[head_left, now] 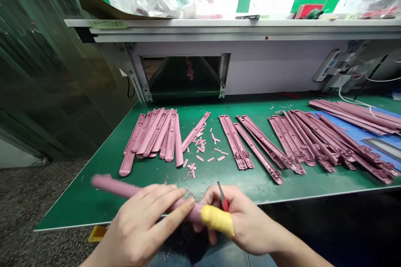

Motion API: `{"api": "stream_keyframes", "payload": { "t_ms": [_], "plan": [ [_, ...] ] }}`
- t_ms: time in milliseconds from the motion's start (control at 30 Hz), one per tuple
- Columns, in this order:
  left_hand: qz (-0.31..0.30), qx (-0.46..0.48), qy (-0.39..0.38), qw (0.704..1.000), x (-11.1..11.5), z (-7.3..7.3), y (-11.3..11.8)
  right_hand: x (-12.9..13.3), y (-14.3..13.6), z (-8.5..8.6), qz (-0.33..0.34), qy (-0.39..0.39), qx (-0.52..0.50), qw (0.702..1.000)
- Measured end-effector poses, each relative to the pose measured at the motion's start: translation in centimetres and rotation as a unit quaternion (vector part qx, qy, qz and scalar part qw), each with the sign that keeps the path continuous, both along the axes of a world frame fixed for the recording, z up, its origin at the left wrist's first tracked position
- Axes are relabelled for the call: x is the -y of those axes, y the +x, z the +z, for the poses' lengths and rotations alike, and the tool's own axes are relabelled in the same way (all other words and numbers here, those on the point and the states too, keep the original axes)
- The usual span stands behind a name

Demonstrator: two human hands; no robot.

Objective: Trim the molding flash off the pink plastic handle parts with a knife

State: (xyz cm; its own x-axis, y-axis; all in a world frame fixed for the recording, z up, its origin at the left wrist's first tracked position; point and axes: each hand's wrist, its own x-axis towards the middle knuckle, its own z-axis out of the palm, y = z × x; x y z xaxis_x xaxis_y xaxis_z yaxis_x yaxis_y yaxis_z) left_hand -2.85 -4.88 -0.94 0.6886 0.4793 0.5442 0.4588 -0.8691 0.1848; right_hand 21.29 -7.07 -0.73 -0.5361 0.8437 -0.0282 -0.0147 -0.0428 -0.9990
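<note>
A long, narrow pink plastic piece (pixel 122 187) lies across in front of me, its rounded outer side up and its left end blurred. My left hand (pixel 150 221) is closed over its middle, fingers lying along it. My right hand (pixel 233 212) grips a small red-handled knife (pixel 223 198), with the grey blade pointing up and away. The thumb of that hand wears a yellow finger cover (pixel 217 220) and presses on the right end of the piece. The fingers beneath the piece are partly hidden.
Similar pink pieces lie in a left pile (pixel 156 133), a middle group (pixel 250 142) and a right pile (pixel 326 137). Small pink offcuts (pixel 200 146) are scattered on the green table (pixel 103 192). Beyond stands a shelf (pixel 194 29) above a conveyor opening (pixel 184 87).
</note>
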Motion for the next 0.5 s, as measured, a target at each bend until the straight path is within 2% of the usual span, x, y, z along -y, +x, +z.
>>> {"api": "stream_keyframes", "payload": {
  "t_ms": [67, 133, 233, 333, 433, 500],
  "plan": [
    [-0.036, -0.054, -0.037, 0.997, -0.3, 0.5, -0.8, -0.2, 0.9, 0.6, -0.002, 0.064, 0.048, 0.997],
    [-0.029, -0.078, -0.039, 0.996, -0.8, 1.3, -1.6, -0.3, 1.4, 0.7, -0.048, 0.181, 0.139, 0.972],
    [-0.01, -0.098, -0.016, 0.995, -1.4, 2.5, -2.2, -0.1, 1.4, 0.3, -0.065, 0.334, 0.237, 0.91],
    [-0.023, -0.107, -0.006, 0.994, -1.3, 3.5, -1.9, -0.2, 0.4, -0.4, -0.074, 0.461, 0.303, 0.831],
    [-0.037, -0.098, 0.003, 0.995, -1.1, 4.3, -1.3, -0.8, -0.7, -0.9, -0.125, 0.532, 0.359, 0.757],
    [-0.039, -0.086, 0.008, 0.995, -1.1, 4.8, -1.2, -1.3, -1.2, -1.0, -0.132, 0.556, 0.375, 0.73]
  ]
}}
